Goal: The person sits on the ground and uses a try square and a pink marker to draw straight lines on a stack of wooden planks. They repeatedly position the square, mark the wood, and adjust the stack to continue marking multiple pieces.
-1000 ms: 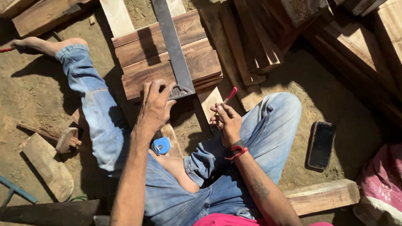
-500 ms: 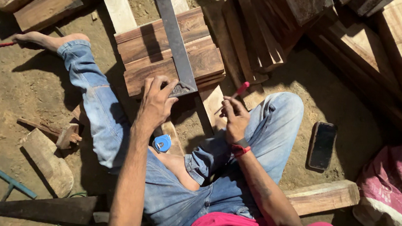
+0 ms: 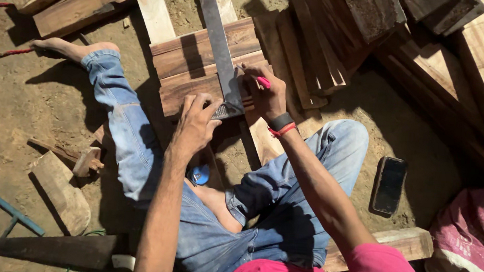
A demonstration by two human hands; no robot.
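**Marking a line across wooden boards with a metal square**

A person sits on a dirt floor, seen from above, legs in blue jeans spread around a small stack of reddish-brown boards (image 3: 201, 72). A long grey metal square (image 3: 221, 54) lies across the boards, its blade running away from the person and its thicker stock at the near edge of the stack.

The left hand (image 3: 195, 125) presses down on the stock, fingers spread flat over it. The right hand (image 3: 267, 93), just right of the square, is pinched narrow around a pink pencil (image 3: 263, 82), tip close to the blade's right edge.

To mark well, the stock should sit tight against the board edge, the left hand holding firm so the blade cannot pivot, and the pencil should ride against the blade in 1 steady stroke.

The boards look rough-sawn, with dark grain and paler bands, 3 or so side by side. Right of the square, beyond the knee, a dark phone (image 3: 389, 185) lies on the dirt. Left of it lie offcuts and a blue-handled tool (image 3: 16, 215).
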